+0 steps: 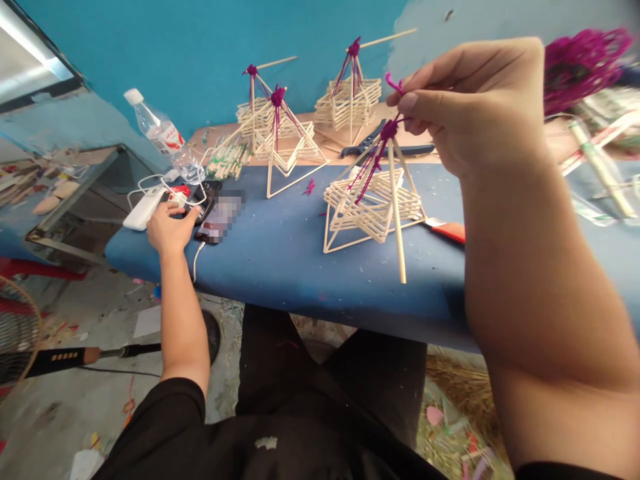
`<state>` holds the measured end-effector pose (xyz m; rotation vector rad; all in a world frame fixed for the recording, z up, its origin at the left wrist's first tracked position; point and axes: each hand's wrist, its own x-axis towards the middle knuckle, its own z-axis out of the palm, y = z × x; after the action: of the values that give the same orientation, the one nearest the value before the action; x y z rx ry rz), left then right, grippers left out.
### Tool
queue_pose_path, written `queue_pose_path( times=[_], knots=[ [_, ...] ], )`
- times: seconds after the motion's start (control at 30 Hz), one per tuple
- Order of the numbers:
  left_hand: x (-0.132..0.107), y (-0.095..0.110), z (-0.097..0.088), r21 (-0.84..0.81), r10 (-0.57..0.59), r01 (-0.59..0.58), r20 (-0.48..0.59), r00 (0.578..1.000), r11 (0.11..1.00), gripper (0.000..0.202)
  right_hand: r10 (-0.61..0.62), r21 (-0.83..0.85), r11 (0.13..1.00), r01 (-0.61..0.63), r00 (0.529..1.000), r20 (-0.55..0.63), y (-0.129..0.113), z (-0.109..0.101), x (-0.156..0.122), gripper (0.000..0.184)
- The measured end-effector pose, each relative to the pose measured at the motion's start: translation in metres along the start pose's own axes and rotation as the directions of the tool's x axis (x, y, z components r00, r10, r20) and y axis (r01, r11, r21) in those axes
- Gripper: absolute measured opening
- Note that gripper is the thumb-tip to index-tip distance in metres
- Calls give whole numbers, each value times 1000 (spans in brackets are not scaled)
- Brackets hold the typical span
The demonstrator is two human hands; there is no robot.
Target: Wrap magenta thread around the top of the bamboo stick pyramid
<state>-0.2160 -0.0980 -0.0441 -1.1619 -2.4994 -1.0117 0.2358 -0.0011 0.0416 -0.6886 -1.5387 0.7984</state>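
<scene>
My right hand [470, 100] is raised over the bench, its thumb and fingers pinching a purple string [395, 83]. Just below, that string meets a purple knot [389, 130] at the top of a small stick frame [370, 207]. Pale sticks are stacked in layers inside this frame, and one long stick slants toward me. My left hand [173, 227] is at the left end of the bench, its fingers closed around the edge of a dark object [203, 200] whose kind is partly hidden. Beside it lie a phone [220, 217] and a white power bank [145, 210].
Behind stand several similar stick frames [287, 157] with purple knots. Dark-handled pliers [410, 150], an orange-handled cutter [447, 231], a plastic bottle [163, 137] and a purple string bundle [583, 70] share the blue bench [280, 260]. A fan [17, 330] stands lower left.
</scene>
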Motion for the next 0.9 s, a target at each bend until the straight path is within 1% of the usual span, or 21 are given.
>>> queue_pose_path(
  times=[0.1,0.2,0.27,0.37,0.5,0.57,0.63,0.73,0.83,0.9],
  knots=[
    [2,1,0,40,-22,20,49,999,999,54,6,-21,1000,-6,1000,-6,2,-2,1,14],
    [4,1,0,51,-17,12,88,996,999,62,15,-32,999,-15,1000,-16,6,-2,5,21],
    [5,2,-1,55,-12,6,112,994,998,63,-8,4,1000,8,999,-34,9,-2,8,27],
    [7,5,-1,78,-22,11,133,991,997,68,-34,73,997,38,998,-55,12,-1,13,29],
    [9,11,-4,111,-56,41,144,988,993,76,-3,121,993,9,999,-51,10,0,15,32],
    [9,10,-7,121,-58,41,139,989,992,77,6,144,990,3,998,-64,10,1,15,34],
    [6,5,-13,120,-58,43,133,989,992,75,1,158,987,13,996,-90,10,2,15,31],
    [1,-13,-26,104,-63,48,141,988,993,71,3,160,987,13,995,-100,11,2,16,25],
    [0,-32,-38,111,-57,37,184,981,993,67,8,152,988,6,996,-88,11,2,17,22],
    [2,-39,-41,105,-62,38,229,971,994,66,7,152,988,5,997,-80,12,1,18,22]
  ],
)
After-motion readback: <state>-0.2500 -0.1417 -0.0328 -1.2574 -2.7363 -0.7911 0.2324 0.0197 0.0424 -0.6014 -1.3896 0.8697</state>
